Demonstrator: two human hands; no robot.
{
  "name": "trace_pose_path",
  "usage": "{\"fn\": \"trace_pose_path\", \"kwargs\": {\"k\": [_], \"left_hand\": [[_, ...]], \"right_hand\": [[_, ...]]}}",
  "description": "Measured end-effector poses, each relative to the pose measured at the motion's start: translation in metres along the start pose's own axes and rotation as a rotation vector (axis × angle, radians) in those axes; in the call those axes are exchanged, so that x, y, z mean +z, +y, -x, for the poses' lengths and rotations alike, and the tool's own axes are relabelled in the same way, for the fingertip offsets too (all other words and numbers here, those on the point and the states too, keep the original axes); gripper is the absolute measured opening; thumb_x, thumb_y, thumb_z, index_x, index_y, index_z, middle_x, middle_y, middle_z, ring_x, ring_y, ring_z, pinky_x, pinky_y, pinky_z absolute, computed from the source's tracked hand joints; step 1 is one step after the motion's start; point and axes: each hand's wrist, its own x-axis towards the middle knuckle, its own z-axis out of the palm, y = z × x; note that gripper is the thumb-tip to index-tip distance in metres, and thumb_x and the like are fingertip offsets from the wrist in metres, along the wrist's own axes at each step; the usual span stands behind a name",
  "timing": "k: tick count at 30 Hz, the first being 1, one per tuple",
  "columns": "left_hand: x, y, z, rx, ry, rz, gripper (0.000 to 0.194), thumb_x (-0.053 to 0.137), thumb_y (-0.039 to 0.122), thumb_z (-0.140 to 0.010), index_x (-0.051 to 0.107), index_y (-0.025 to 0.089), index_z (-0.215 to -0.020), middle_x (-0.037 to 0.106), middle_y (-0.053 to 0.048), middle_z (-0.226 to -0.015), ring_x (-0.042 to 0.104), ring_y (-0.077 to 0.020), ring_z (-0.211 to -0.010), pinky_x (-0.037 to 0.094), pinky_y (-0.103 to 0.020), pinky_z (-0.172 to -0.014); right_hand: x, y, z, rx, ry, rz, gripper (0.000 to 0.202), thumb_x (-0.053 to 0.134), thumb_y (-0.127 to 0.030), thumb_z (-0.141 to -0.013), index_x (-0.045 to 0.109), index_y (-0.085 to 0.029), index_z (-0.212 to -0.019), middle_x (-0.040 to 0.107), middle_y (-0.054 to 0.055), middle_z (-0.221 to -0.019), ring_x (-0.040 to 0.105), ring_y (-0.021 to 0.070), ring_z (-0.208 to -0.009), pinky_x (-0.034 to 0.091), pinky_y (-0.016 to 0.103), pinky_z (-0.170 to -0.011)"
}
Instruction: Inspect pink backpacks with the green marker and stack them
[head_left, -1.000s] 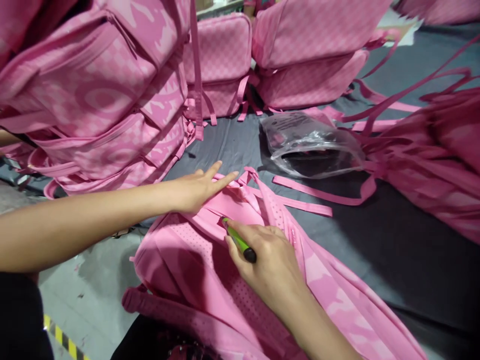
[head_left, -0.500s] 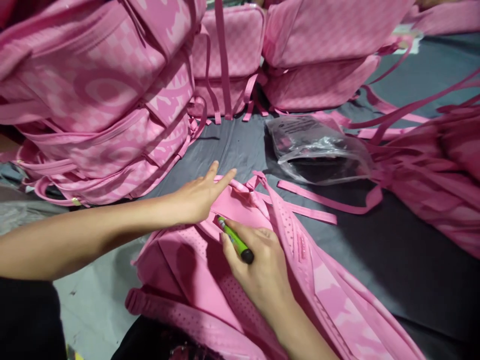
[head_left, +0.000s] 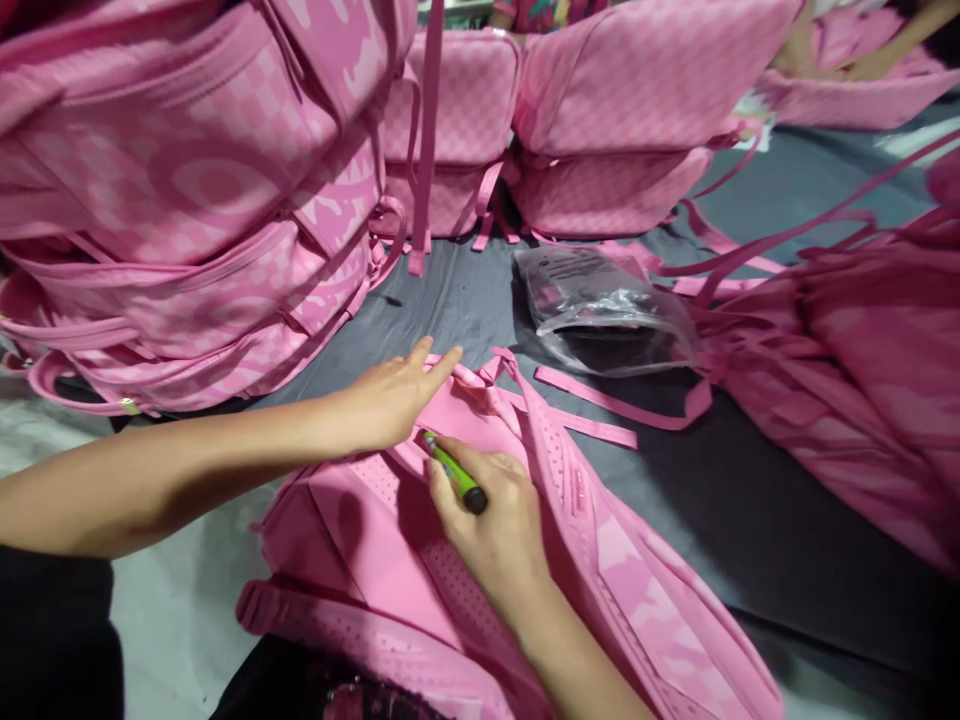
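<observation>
A pink backpack [head_left: 352, 530] lies in front of me with its back panel and dotted shoulder straps facing up. My left hand [head_left: 397, 400] rests on its top end, fingers stretched out and spread near the upper edge. In my right hand [head_left: 495, 520] is a green marker-like pen [head_left: 453, 474] with a black end. Its tip points up and left, at the panel just below the left hand. Whether the tip touches the fabric I cannot tell. One shoulder strap [head_left: 559, 450] runs along the right side of the right hand.
Stacked pink backpacks [head_left: 217, 170] rise on the left, with more pink bags [head_left: 637, 90] at the back. A clear plastic bag [head_left: 607, 310] lies on the dark table [head_left: 465, 290]. Another pink backpack [head_left: 862, 330] is on the right. Another person's arm [head_left: 892, 45] shows at the far right.
The view has shifted slightly, so most things sit a little further left and lower. Both hands keep their places on the backpack, and more of the other person's arms shows.
</observation>
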Motion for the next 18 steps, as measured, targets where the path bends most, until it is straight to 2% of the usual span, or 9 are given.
{"fn": "trace_pose_path", "kwargs": {"k": [3,5,6,8,11,12,13,16,18], "left_hand": [[0.003,-0.002,0.001,0.002,0.016,-0.014,0.086,0.046,0.0,-0.083,0.008,0.019,-0.158,0.012,-0.027,-0.161,0.047,-0.0358,-0.135,0.046,-0.041,-0.103],[0.005,-0.005,0.002,0.016,0.029,-0.005,0.086,0.047,0.003,-0.084,0.009,0.02,-0.158,0.012,-0.024,-0.162,0.044,-0.0344,-0.138,0.044,-0.04,-0.107],[0.005,-0.007,0.001,0.021,0.03,0.001,0.085,0.048,0.003,-0.083,0.009,0.021,-0.158,0.013,-0.023,-0.162,0.042,-0.0333,-0.14,0.042,-0.039,-0.108],[0.006,-0.009,-0.001,0.026,0.029,0.003,0.085,0.046,0.002,-0.083,0.01,0.021,-0.158,0.014,-0.022,-0.162,0.04,-0.0319,-0.141,0.041,-0.039,-0.109],[0.007,-0.008,-0.004,0.025,0.041,-0.01,0.085,0.043,0.0,-0.081,0.012,0.02,-0.158,0.014,-0.023,-0.162,0.041,-0.033,-0.141,0.043,-0.041,-0.108],[0.008,-0.007,-0.005,0.024,0.043,-0.013,0.086,0.043,0.0,-0.08,0.012,0.019,-0.158,0.014,-0.024,-0.162,0.041,-0.0336,-0.141,0.043,-0.041,-0.108],[0.009,-0.007,-0.005,0.021,0.043,-0.013,0.086,0.044,0.001,-0.08,0.012,0.019,-0.158,0.014,-0.024,-0.162,0.041,-0.034,-0.14,0.043,-0.041,-0.108],[0.016,-0.011,-0.006,0.014,0.048,0.009,0.087,0.044,0.001,-0.078,0.013,0.02,-0.158,0.016,-0.023,-0.162,0.04,-0.0326,-0.142,0.042,-0.042,-0.11],[0.022,-0.016,-0.008,0.029,0.08,0.049,0.085,0.042,0.004,-0.081,0.013,0.024,-0.158,0.018,-0.019,-0.162,0.038,-0.0304,-0.143,0.04,-0.043,-0.112]], "right_hand": [[-0.004,-0.006,-0.003,0.12,-0.168,-0.264,0.027,0.06,-0.03,-0.086,0.074,-0.017,-0.105,0.077,0.007,-0.09,0.07,0.0204,-0.073,0.054,0.035,-0.072],[-0.024,-0.008,-0.005,0.163,-0.26,-0.443,0.025,0.063,-0.032,-0.086,0.074,-0.018,-0.103,0.077,0.006,-0.095,0.072,0.0196,-0.08,0.056,0.032,-0.073],[-0.039,-0.007,-0.006,0.147,-0.244,-0.488,0.021,0.064,-0.032,-0.086,0.074,-0.02,-0.1,0.077,0.006,-0.102,0.072,0.0201,-0.088,0.056,0.033,-0.079],[-0.075,0.008,-0.011,0.061,-0.014,-0.463,0.014,0.062,-0.027,-0.086,0.073,-0.022,-0.093,0.073,0.005,-0.116,0.068,0.0216,-0.106,0.054,0.037,-0.092],[-0.124,0.065,-0.033,0.049,0.482,-0.048,0.022,0.047,-0.016,-0.087,0.067,-0.019,-0.094,0.073,0.008,-0.108,0.068,0.0209,-0.101,0.054,0.037,-0.089],[-0.135,0.091,-0.045,0.144,0.446,0.226,0.026,0.044,-0.013,-0.085,0.067,-0.017,-0.096,0.073,0.008,-0.1,0.069,0.0201,-0.093,0.054,0.034,-0.084],[-0.141,0.118,-0.059,0.246,0.294,0.48,0.029,0.043,-0.012,-0.084,0.068,-0.017,-0.098,0.073,0.008,-0.097,0.069,0.0194,-0.089,0.054,0.031,-0.082],[-0.139,0.187,-0.103,0.291,0.163,0.654,0.035,0.052,-0.009,-0.077,0.07,-0.013,-0.107,0.071,0.015,-0.107,0.067,0.0247,-0.092,0.052,0.033,-0.082],[-0.13,0.217,-0.133,0.253,0.141,0.696,0.043,0.053,-0.006,-0.077,0.067,-0.011,-0.116,0.068,0.02,-0.115,0.064,0.0272,-0.101,0.049,0.034,-0.086]]}}
